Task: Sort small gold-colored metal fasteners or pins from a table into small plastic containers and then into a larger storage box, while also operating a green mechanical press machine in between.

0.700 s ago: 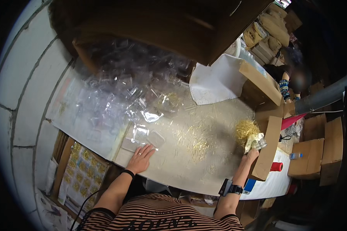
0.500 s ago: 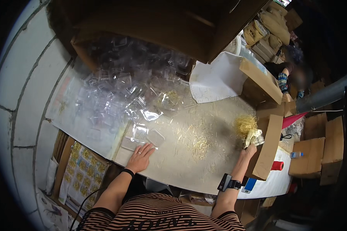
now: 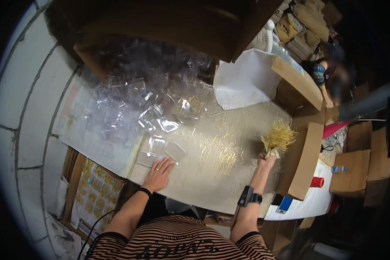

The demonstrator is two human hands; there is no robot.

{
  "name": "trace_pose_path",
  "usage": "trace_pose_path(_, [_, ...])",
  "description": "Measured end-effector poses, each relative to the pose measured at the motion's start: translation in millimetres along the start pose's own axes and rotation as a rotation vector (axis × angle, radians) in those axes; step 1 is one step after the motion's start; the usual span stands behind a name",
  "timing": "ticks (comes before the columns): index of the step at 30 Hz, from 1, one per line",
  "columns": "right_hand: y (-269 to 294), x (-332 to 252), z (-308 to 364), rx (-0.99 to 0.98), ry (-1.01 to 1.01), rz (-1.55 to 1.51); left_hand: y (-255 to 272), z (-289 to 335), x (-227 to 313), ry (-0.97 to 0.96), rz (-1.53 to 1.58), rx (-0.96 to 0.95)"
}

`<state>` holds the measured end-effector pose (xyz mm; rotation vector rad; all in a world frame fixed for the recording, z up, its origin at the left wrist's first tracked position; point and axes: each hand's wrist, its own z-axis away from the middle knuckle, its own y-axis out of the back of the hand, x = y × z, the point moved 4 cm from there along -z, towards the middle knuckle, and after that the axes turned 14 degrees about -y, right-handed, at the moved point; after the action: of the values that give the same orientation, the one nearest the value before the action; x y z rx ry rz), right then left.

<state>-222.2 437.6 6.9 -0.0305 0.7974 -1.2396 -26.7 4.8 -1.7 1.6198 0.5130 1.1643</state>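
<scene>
My right hand (image 3: 266, 162) is closed round the base of a bundle of thin gold strands (image 3: 280, 135), which looks wrapped in pale material there. The strands fan out away from me, beside the low cardboard box on the right. My left hand (image 3: 159, 174) lies flat on the tabletop (image 3: 190, 188), fingers spread, with nothing in it. Its fingertips are by two clear plastic containers (image 3: 176, 151). Loose gold strands (image 3: 225, 149) are scattered over the table between my hands.
A big cardboard box (image 3: 160, 26) lies at the back, clear containers (image 3: 134, 95) spilling from it. The open cardboard box (image 3: 305, 162) stands on the right, near a red spool (image 3: 316, 182). A white sheet (image 3: 242, 80) lies behind. Another person's arm (image 3: 325, 89) shows at far right.
My right hand has moved left, away from the cardboard box, and the gold bundle now tilts more toward the far right. My left hand has stayed in place.
</scene>
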Motion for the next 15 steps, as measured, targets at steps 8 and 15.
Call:
trace_pose_path(8, [1,12,-15,-0.015,-0.245,-0.203,5,-9,-2,0.017,-0.009,0.015])
trace_pose_path(15, [-16,-2,-1,-0.165,-0.135,-0.085,7,-7,-2,0.012,-0.007,0.036])
